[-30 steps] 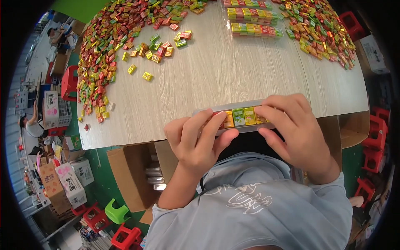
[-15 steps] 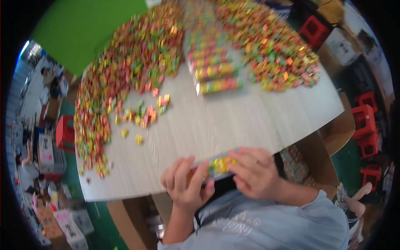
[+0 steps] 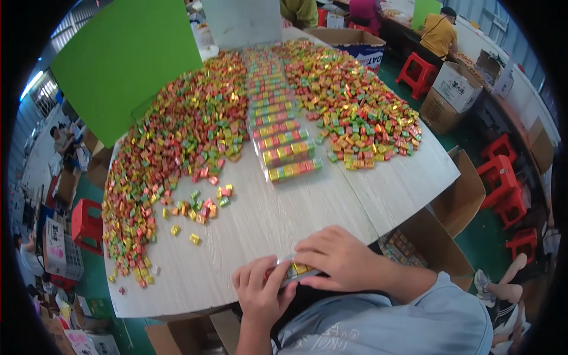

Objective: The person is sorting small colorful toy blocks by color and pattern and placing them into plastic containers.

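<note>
A clear plastic pack filled with foil-wrapped candies is held at the near edge of the table, just in front of my body. My left hand grips its left end, fingers curled over the top and thumb below. Across the right part lies my right hand, its fingers bent over the pack and hiding much of it. Only a short stretch of yellow and orange candies shows between the hands. Beyond them, a long row of similar filled clear packs runs away from me down the middle of the table.
Heaps of loose wrapped candies flank the row: a left heap and a right heap. A few strays lie nearer. A green panel stands at the back left. An open carton holding packs sits below the right edge; red stools stand beyond.
My view has tilted up, so the table sits lower and more of the room shows. My right hand has come further left over the pack, covering more of it.
</note>
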Demonstrator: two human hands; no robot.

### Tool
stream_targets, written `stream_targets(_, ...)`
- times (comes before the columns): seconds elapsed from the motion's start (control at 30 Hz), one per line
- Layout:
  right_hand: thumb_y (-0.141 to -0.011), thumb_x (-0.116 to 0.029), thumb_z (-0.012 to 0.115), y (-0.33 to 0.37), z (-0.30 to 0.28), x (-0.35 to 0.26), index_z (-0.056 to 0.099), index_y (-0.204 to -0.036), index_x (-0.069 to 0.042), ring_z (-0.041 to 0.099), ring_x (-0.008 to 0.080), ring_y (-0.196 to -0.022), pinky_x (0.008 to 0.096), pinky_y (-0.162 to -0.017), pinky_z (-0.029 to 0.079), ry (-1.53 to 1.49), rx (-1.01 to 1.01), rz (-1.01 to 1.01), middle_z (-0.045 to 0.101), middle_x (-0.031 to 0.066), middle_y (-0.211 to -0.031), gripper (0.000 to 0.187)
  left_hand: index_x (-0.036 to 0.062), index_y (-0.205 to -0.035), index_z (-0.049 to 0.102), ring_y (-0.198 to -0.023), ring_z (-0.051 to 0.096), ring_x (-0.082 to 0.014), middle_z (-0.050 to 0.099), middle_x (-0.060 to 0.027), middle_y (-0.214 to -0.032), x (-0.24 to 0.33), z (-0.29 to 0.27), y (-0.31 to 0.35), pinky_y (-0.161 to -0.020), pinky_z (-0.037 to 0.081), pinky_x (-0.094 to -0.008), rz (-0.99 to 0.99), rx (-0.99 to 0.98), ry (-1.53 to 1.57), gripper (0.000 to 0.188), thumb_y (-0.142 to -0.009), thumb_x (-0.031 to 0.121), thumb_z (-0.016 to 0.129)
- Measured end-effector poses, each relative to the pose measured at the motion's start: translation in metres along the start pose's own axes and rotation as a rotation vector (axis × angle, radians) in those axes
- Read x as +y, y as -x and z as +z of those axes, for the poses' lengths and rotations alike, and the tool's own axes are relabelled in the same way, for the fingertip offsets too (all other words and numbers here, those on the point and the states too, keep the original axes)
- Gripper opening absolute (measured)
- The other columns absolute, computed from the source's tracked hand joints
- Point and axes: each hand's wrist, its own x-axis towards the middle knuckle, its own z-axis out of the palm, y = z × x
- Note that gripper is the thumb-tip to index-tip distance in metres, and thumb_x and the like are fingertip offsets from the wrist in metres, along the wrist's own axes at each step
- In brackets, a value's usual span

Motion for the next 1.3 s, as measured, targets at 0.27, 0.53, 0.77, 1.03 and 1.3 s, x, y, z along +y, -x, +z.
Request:
stream_targets(0.27,-0.090,-0.033,0.080,-0.005,-0.004,-0.003,0.070,-0.119,-0.010,0.063,0.0316,-0.115,0.0465,-0.101,0.048,-0.051,-0.068,0.083,0.066,0.0095,-0.125,0.038,0.0067,-0.120,0.067,-0.111,0.065,-0.0338,0.068,-0.0125,-0.121,0.000,0.002,-0.004,-0.098,0.044,-0.0483,-0.006,0.052,0.016,0.049,-0.085,0.038,0.080)
stream_targets(0.53,-0.090,-0.030,0.080,-0.014,-0.013,0.001,0.073,-0.109,-0.012,0.066,0.0296,-0.109,0.0437,-0.095,0.051,-0.009,-0.144,0.023,0.069,0.0073,-0.120,0.027,0.0063,-0.127,0.063,-0.111,0.064,-0.0340,0.067,-0.0138,-0.123,-0.001,-0.006,-0.004,-0.099,0.046,-0.0444,-0.108,0.019,0.235,0.069,-0.068,0.019,0.095)
stream_targets(0.77,-0.090,-0.032,0.081,-0.027,-0.033,0.014,0.074,-0.103,-0.011,0.065,0.0291,-0.103,0.0414,-0.090,0.051,0.015,-0.087,-0.071,0.068,0.0081,-0.117,0.025,0.0038,-0.145,0.049,-0.113,0.062,-0.0304,0.056,-0.0158,-0.137,-0.004,-0.001,-0.001,-0.095,0.053,-0.0401,-0.171,0.140,0.325,0.093,-0.069,0.021,0.098)
stream_targets(1.03,-0.095,-0.025,0.077,-0.049,-0.042,0.105,0.069,-0.106,-0.005,0.061,0.0296,-0.111,0.0393,-0.095,0.050,0.146,0.033,-0.044,0.062,0.0108,-0.118,0.024,0.0042,-0.149,0.045,-0.113,0.060,-0.0278,0.050,-0.0177,-0.141,-0.004,0.013,0.006,-0.092,0.056,-0.0392,-0.225,0.112,0.455,0.097,-0.071,0.022,0.098)
stream_targets(1.3,-0.096,-0.021,0.075,-0.074,-0.030,0.167,0.067,-0.109,-0.005,0.062,0.0319,-0.113,0.0425,-0.096,0.051,0.338,-0.029,-0.127,0.062,0.0114,-0.117,0.022,0.0053,-0.141,0.051,-0.113,0.060,-0.0341,0.059,-0.0174,-0.130,-0.005,0.023,0.007,-0.094,0.054,-0.0428,-0.191,0.143,0.440,0.086,-0.071,0.025,0.097)
